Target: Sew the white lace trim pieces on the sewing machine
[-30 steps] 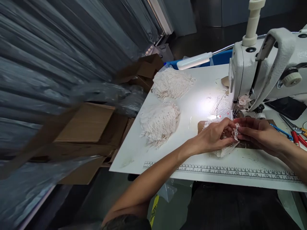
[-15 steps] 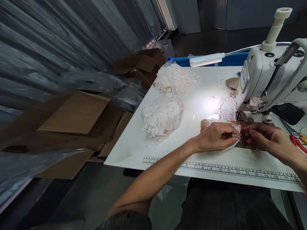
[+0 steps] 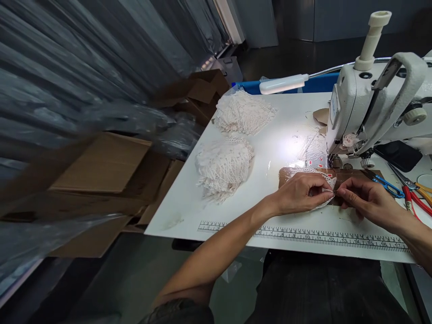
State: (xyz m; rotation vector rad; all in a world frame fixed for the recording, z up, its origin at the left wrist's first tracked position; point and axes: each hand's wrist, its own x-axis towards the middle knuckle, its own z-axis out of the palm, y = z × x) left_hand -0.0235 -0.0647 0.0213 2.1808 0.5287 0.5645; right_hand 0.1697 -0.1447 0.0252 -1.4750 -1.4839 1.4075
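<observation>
My left hand pinches a piece of white lace by its right edge, in front of the sewing machine. Part of the lace is hidden behind my fingers. Close to it, my right hand is closed in a pinch at the lace's edge; a thin thread seems to run between the fingertips, too fine to be sure of. Both hands are over a brown plate on the white table. Behind the plate, more lace lies beside the needle area.
Two heaps of white lace, a front one and a back one, lie on the left. Blue snips and red-handled scissors lie to the right. A lamp hangs over the table. Cardboard boxes stand beyond the left edge.
My right hand has come left to meet the lace edge at my left fingertips, its fingers now pinched. The blue snips now show. The view has shifted slightly to the right.
</observation>
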